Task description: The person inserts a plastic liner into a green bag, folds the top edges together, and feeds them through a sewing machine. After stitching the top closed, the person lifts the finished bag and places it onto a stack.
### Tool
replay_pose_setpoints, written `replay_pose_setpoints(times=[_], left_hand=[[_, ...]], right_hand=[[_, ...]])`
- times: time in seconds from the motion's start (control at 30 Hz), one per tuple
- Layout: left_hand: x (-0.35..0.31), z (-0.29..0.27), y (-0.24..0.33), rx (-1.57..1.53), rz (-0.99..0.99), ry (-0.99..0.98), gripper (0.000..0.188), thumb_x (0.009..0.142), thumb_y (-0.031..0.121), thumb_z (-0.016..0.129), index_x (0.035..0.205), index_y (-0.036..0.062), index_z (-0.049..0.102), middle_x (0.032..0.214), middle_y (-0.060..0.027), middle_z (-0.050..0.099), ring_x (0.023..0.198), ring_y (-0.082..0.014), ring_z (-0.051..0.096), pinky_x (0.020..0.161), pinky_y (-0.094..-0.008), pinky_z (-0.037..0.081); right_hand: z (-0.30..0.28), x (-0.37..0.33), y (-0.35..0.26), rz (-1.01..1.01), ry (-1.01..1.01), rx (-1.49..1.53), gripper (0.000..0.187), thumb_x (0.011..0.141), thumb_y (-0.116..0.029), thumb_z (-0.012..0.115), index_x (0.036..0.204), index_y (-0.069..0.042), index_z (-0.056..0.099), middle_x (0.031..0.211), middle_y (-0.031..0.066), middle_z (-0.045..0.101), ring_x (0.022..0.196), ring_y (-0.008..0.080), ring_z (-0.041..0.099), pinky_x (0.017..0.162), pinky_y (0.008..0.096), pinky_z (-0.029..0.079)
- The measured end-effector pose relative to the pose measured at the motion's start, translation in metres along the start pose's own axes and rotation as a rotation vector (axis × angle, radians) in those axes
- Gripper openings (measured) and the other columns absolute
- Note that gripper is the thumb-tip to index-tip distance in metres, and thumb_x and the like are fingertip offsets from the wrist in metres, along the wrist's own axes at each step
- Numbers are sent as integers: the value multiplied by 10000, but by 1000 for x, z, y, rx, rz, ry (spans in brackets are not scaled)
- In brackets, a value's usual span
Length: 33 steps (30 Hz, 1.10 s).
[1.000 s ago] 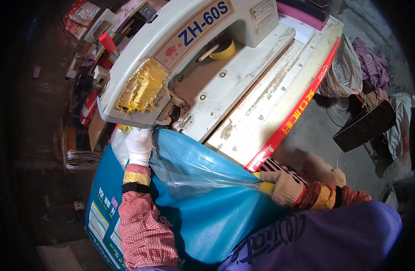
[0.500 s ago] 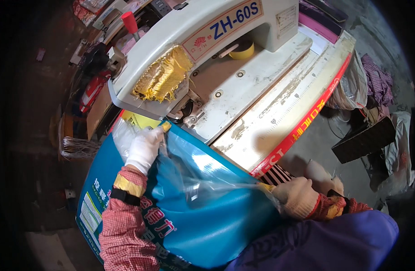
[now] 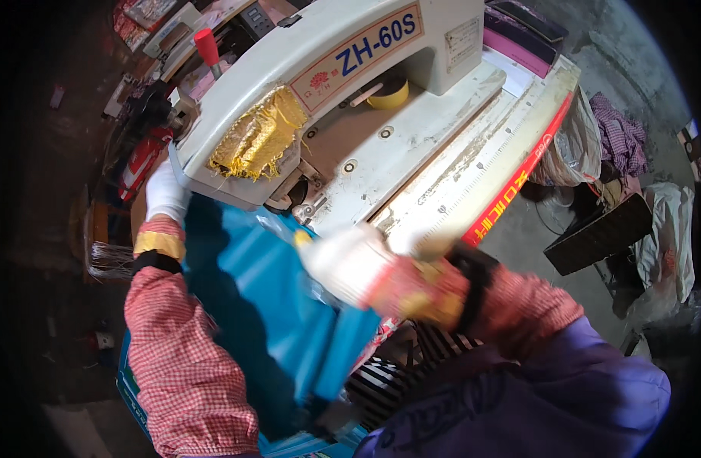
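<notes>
A teal woven sack (image 3: 247,282) with a glossy, creased surface hangs before a large light-grey industrial sewing machine (image 3: 396,46). Its upper edge reaches below the machine's needle area. My left hand (image 3: 165,192), in a white glove, is at the left end of the machine head, beside the sack; the fingers are hidden there. My right hand (image 3: 349,263), gloved in white with a yellow fingertip, is over the sack's upper right part, close to the machine bed. Motion smears it, so its grip is unclear. Some clear plastic film (image 3: 317,292) shows beside the right hand.
A yellow cloth patch (image 3: 260,131) covers the machine head's front. On the machine bed sits a yellow tape roll (image 3: 388,93). A red-taped table edge (image 3: 510,195) runs along the right. Plastic bags (image 3: 568,153) and a dark board (image 3: 598,234) lie beyond it.
My left hand has moved left and up to the machine head's end. My right hand has swung up and left toward the needle area. The sack has folded and turned, its printed face now out of sight.
</notes>
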<state>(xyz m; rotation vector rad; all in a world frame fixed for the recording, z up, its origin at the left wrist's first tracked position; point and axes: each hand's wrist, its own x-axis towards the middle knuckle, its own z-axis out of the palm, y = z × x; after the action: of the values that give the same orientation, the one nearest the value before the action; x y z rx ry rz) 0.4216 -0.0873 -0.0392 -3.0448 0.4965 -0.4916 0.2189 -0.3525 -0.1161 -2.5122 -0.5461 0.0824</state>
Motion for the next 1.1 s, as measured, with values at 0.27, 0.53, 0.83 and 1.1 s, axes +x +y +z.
replay_pose_setpoints(times=[0.27,0.53,0.83,1.1], left_hand=[[-61,-91,100,393,-83,-351,194,758,219,616,887,80,657,881,-149,642,862,-341,606,777,-415,491],[-85,-124,313,-63,1004,-521,276,691,249,663,907,96,588,617,-79,572,708,-289,599,706,-467,427],[-71,-186,301,-272,365,-1728,268,877,317,547,916,64,625,743,-90,630,689,-248,612,653,-344,491],[-71,-177,310,-11,91,-1618,400,848,429,577,827,42,678,686,-82,625,637,-180,611,619,-300,486]], right_hand=[[-16,48,16,-205,-219,-96,255,766,-227,548,971,-139,672,845,100,673,840,303,646,641,436,515],[52,167,113,-853,-668,226,262,643,-259,706,836,-89,652,812,115,661,721,250,634,608,388,473],[11,98,56,-844,-399,-148,199,585,-204,768,726,-86,690,708,102,660,658,293,629,571,386,505],[40,105,44,-673,-232,-244,89,653,-178,689,624,-98,664,656,42,640,580,188,597,443,397,460]])
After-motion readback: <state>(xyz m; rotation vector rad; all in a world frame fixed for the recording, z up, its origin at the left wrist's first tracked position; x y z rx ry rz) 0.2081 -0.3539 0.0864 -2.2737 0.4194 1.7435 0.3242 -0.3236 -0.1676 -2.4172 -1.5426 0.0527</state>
